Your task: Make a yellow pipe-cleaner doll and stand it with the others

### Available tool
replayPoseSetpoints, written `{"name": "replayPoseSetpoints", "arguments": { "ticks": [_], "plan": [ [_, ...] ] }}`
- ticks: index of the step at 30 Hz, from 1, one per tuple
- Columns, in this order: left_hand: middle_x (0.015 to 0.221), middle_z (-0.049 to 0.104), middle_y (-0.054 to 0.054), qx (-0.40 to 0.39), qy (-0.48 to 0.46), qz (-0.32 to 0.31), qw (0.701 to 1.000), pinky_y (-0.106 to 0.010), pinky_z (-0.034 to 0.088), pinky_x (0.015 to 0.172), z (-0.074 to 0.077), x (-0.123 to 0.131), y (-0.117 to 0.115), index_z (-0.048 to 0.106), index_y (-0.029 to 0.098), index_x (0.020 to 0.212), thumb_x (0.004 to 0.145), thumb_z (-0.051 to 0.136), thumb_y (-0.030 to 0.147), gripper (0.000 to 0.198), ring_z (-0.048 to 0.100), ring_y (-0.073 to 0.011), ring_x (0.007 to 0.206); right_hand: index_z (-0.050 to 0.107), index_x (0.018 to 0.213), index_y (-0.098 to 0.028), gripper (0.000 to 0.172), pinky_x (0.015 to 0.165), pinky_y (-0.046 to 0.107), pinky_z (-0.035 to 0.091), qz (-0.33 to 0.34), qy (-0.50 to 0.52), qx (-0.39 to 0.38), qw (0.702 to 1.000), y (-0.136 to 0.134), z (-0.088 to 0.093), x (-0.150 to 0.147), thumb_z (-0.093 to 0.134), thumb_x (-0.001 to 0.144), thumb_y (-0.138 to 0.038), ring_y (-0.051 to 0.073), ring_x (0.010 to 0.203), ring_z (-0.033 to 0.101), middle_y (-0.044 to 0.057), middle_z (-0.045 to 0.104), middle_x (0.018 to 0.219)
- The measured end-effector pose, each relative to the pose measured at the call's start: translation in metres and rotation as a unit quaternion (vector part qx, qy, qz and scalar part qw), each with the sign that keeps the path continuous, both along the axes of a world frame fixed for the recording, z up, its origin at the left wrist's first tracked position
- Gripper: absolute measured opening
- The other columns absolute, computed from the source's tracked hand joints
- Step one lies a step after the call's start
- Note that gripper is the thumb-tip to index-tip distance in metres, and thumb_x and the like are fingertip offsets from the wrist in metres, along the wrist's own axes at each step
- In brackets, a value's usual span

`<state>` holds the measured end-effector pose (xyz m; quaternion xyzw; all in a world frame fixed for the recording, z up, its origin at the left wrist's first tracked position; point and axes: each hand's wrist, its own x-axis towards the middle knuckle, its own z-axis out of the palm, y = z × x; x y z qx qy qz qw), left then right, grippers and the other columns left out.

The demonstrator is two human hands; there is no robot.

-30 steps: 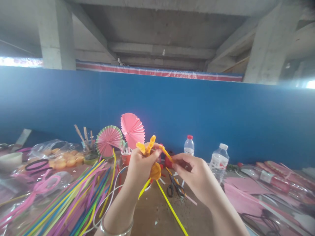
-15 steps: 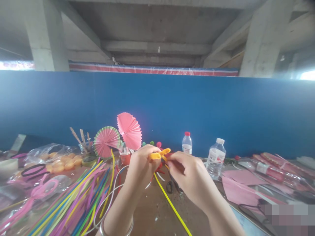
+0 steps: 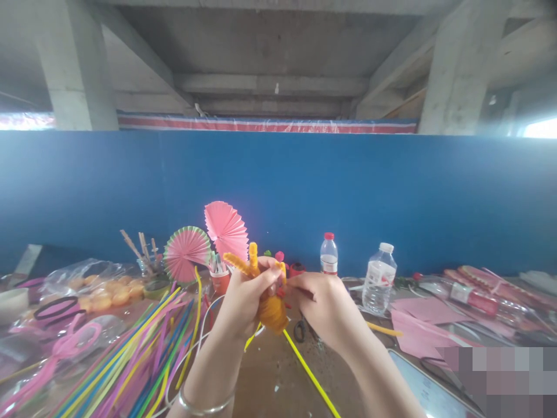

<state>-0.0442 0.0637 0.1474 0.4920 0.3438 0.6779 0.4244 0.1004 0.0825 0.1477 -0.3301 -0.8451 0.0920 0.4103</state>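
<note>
My left hand (image 3: 243, 302) is closed around an orange pipe-cleaner figure (image 3: 272, 314) in front of me. Two fuzzy prongs stick up above the knuckles, and a rounded orange body hangs below the fingers. At its right side, my right hand (image 3: 324, 302) pinches near a small bent orange loop. The fingertips partly hide what they grip. Past my right wrist an orange stem end (image 3: 385, 329) pokes out; its link to the fingers is hidden. A yellow pipe cleaner (image 3: 311, 371) lies on the table beneath, beside black-handled scissors (image 3: 299, 331).
Many coloured pipe cleaners (image 3: 126, 360) are heaped at left, near a bag of orange balls (image 3: 113, 293). Pink paper fans (image 3: 187, 253) and a red pen cup (image 3: 220, 281) stand behind. Two bottles (image 3: 379, 281), pink paper (image 3: 418, 331) and a tablet-like screen (image 3: 429, 389) are at right.
The orange figure has turned in my left hand: its prongs now point up and left, and its rounded body shows below. An orange stem end has appeared right of my right wrist.
</note>
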Motion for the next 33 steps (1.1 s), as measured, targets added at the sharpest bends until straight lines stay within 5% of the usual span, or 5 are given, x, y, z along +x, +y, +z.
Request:
{"name": "replayPoseSetpoints", "arguments": {
  "ticks": [5,10,22,27,33],
  "plan": [
    [0.059,0.052,0.002,0.069,0.224,0.201,0.951,-0.020,0.034,0.050,0.005,0.001,-0.002,0.059,0.015,0.069,0.072,0.056,0.024,0.009,0.045,-0.0087,0.054,0.049,0.060,-0.018,0.020,0.050,0.022,0.029,-0.021,-0.071,0.072,0.995,-0.014,0.006,0.002,0.045,0.079,-0.014,0.009,0.054,0.045,-0.003,0.052,0.059],
    [0.062,0.054,0.002,0.090,0.397,0.193,0.893,-0.020,0.034,0.054,0.009,0.000,-0.005,0.058,0.016,0.062,0.073,0.052,0.022,0.014,0.046,-0.0094,0.058,0.055,0.070,-0.018,0.019,0.057,0.023,0.033,0.004,-0.063,0.124,0.990,-0.014,0.010,0.008,0.041,0.082,-0.014,0.011,0.063,0.048,0.000,0.054,0.068],
    [0.057,0.053,0.000,0.028,0.218,-0.018,0.975,-0.019,0.034,0.046,0.002,0.000,-0.006,0.058,0.014,0.065,0.067,0.058,0.017,0.004,0.044,-0.0076,0.049,0.061,0.072,-0.018,0.021,0.058,0.022,0.039,0.061,0.152,-0.030,0.986,0.011,0.006,0.010,0.044,0.083,-0.022,0.011,0.063,0.053,0.000,0.060,0.068],
    [0.055,0.052,0.002,0.067,0.102,0.028,0.992,-0.020,0.036,0.047,0.001,0.003,-0.002,0.059,0.016,0.067,0.066,0.064,0.021,0.007,0.046,-0.0079,0.049,0.061,0.064,-0.018,0.024,0.050,0.021,0.033,0.041,0.066,0.000,0.997,0.007,0.004,0.006,0.045,0.081,-0.021,0.010,0.055,0.048,-0.001,0.055,0.057],
    [0.056,0.052,0.002,0.078,0.183,0.114,0.973,-0.019,0.033,0.046,0.003,0.005,-0.002,0.060,0.016,0.069,0.067,0.061,0.020,0.005,0.044,-0.0069,0.049,0.055,0.056,-0.018,0.021,0.051,0.021,0.030,0.014,-0.035,0.064,0.997,0.000,0.003,0.006,0.047,0.073,-0.010,0.009,0.053,0.045,-0.003,0.053,0.055]
  ]
}}
